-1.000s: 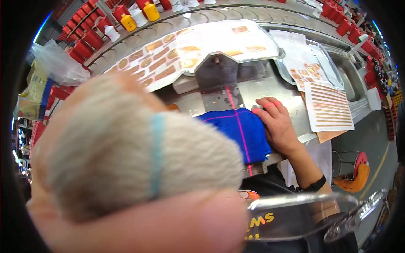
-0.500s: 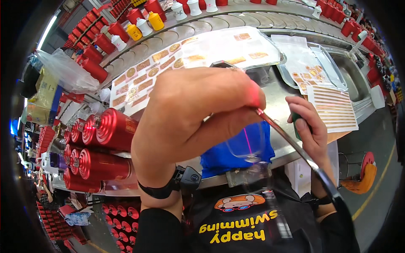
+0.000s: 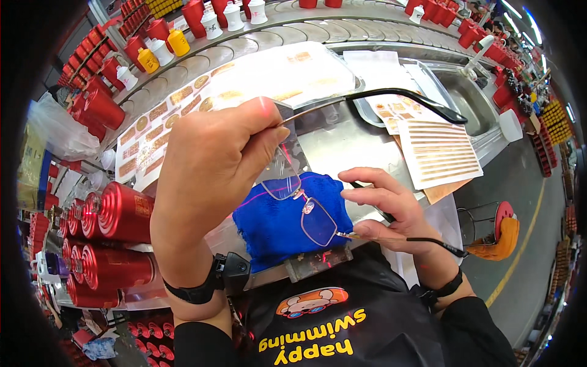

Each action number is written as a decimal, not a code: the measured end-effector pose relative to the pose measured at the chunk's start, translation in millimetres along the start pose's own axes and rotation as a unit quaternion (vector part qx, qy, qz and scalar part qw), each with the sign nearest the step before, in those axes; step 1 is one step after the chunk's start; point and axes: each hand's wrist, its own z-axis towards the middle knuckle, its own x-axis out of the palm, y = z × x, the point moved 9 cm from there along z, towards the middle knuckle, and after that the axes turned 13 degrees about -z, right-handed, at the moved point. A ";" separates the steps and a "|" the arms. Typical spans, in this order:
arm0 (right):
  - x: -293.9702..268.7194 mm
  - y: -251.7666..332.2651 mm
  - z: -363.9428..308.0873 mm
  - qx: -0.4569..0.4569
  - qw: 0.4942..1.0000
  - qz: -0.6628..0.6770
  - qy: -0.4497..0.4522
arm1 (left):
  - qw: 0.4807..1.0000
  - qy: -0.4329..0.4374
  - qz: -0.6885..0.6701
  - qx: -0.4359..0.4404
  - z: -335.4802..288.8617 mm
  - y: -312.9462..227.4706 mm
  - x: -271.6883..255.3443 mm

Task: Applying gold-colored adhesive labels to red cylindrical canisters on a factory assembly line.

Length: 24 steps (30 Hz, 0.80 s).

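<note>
A pair of thin-rimmed eyeglasses (image 3: 318,221) hangs unfolded and tilted before me, over a crumpled blue cloth (image 3: 263,226). My left hand (image 3: 211,159) pinches the upper temple near its hinge, between thumb and fingers. The black tip of that temple (image 3: 406,93) points to the right. My right hand (image 3: 397,211) is at the lower temple, thumb against it near the hinge. Behind the fingers of that hand shows part of a slim dark-green item (image 3: 386,216), mostly hidden. The cloth lies at the near edge of a steel worktop, above a small worn metal block (image 3: 319,263).
Left stand shiny red canisters (image 3: 125,211). Beyond are sheets of gold decals (image 3: 147,144) and a striped gold sheet (image 3: 440,153). A curved-plate conveyor (image 3: 287,33) carrying red, white and yellow bottles runs behind. A sink (image 3: 474,101) and a stool (image 3: 504,220) are at right.
Both hands have moved left in the picture, and the eyeglasses now show in full between them. My right thumb has come to the lower temple. The blue cloth is less covered.
</note>
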 end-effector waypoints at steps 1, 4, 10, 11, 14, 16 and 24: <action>1.7 -1.7 -1.5 -0.004 1.000 -0.015 0.006 | 1.000 -0.001 0.007 0.000 0.1 1.4 0.2; 7.9 -8.7 -8.5 0.004 1.000 -0.015 0.013 | 1.000 -0.001 0.029 -0.002 1.4 5.4 1.8; 0.0 -34.9 -20.2 0.081 0.996 0.012 -0.022 | 0.998 0.022 0.059 -0.020 3.3 11.0 18.1; -5.1 -44.6 -24.6 0.119 0.992 0.031 -0.036 | 0.998 0.033 0.058 -0.019 3.3 13.6 23.4; -16.7 -70.3 -37.9 0.228 0.969 0.077 -0.056 | 0.995 0.060 0.083 -0.017 -0.6 19.0 40.9; -19.9 -87.6 -47.0 0.294 0.951 0.076 -0.062 | 0.992 0.087 0.093 -0.017 -3.2 25.8 56.0; -27.3 -78.6 -43.6 0.184 0.899 -0.388 -0.088 | 0.987 0.117 0.095 -0.051 -5.7 11.2 35.7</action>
